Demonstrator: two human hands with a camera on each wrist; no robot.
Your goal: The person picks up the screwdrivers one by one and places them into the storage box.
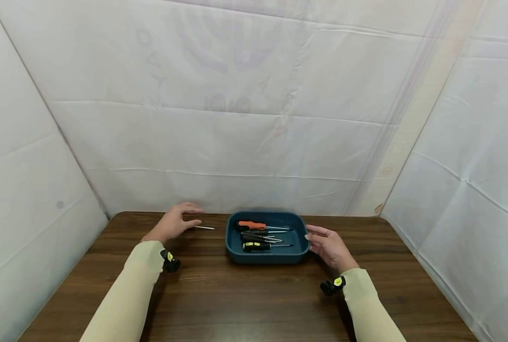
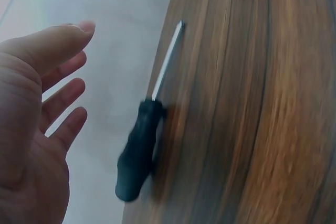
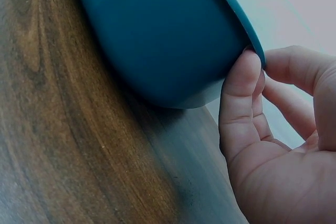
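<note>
Left hand (image 1: 174, 223) open, fingers relaxed, holding nothing | black-handled screwdriver (image 2: 142, 140) loose on tabletop (image 1: 245, 299) just beside it, outside tray | right hand (image 1: 328, 247) touching tray rim, thumb on edge, gripping nothing | blue tray (image 1: 232, 249) already holding several screwdrivers (image 1: 260, 236) | apparently one left out.

No legible text, label, brand, number or sign is found in any view. The white sheeting (image 1: 236, 118) behind the table (image 1: 245, 294) carries faint grey show-through marks near its upper middle, too pale and blurred to read. The tray (image 1: 232, 247), the screwdrivers (image 1: 260, 235) in it and the loose screwdriver (image 2: 139, 148) at the table's far left edge show no readable markings.
</note>
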